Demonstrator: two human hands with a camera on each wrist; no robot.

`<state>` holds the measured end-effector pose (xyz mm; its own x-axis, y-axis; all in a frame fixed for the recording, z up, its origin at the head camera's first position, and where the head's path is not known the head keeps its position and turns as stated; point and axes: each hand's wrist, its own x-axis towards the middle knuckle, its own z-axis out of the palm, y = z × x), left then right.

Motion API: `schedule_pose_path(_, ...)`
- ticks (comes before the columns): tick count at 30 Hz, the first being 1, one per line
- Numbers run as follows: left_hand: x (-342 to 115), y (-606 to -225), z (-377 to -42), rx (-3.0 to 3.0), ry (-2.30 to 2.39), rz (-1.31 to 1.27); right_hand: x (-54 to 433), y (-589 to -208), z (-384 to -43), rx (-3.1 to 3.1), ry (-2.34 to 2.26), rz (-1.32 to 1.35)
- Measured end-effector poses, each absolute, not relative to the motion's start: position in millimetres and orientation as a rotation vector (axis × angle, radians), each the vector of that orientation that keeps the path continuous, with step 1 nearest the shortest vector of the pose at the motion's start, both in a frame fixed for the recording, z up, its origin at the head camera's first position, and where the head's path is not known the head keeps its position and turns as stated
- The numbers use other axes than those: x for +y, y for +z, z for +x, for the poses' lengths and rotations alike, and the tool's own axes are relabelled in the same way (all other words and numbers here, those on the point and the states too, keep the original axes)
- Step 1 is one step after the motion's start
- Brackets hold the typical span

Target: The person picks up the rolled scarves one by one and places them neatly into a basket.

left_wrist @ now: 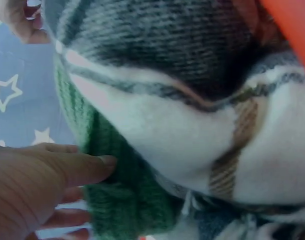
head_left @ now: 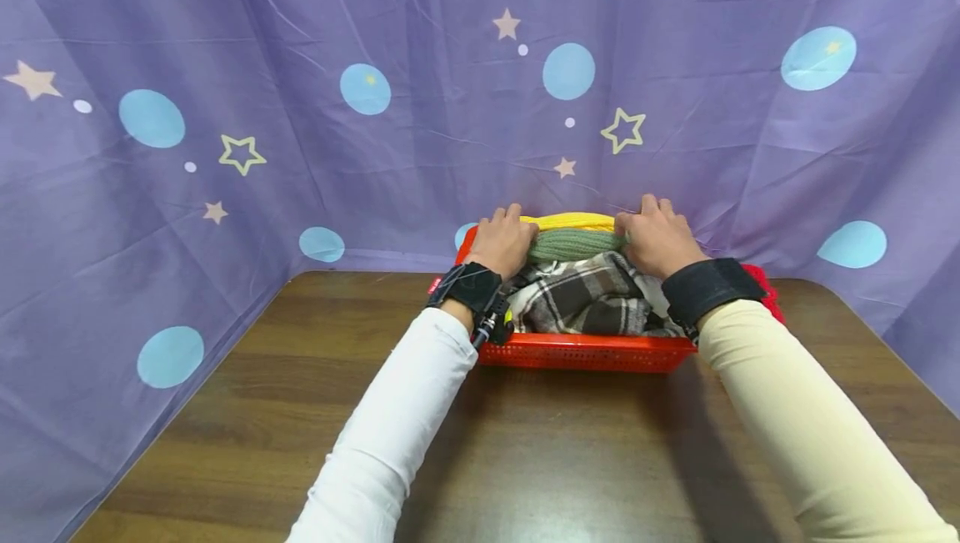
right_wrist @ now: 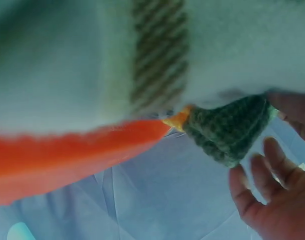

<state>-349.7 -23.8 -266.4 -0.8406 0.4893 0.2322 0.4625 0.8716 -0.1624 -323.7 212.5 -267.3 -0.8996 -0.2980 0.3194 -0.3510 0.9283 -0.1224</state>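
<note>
Folded soft things fill a red plastic basket [head_left: 585, 353]. A fringed plaid cloth [head_left: 581, 297] in grey, white and brown bulges in front, a green ribbed knit [head_left: 573, 244] lies behind it, and a yellow knit [head_left: 570, 220] is at the back. My left hand [head_left: 504, 238] pinches the left end of the green knit, the thumb [left_wrist: 87, 169] across its front and the other fingers partly hidden behind. At the right end, my right hand [head_left: 662, 236] has its fingers [right_wrist: 245, 192] spread and extended, fingertips at the knit's edge.
The basket stands on a brown wooden table [head_left: 337, 409], close to its back edge. A purple curtain [head_left: 450, 109] with stars and blue spots hangs behind and at the sides. Something red and fuzzy [head_left: 765, 289] shows beside my right wrist.
</note>
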Motion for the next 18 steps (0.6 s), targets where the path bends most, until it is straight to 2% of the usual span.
schedule_pose_path(9, -24.0, -255.7, -341.4, -2.937, 0.049, -0.845, 217.7, -268.6, -317.2, -2.825, 0.288, 0.560)
schedule_pose_path(18, -30.5, -256.4, -337.7, -3.072, 0.037, -0.860, 222.7, -271.5, -314.2, -2.989, 0.303, 0.539)
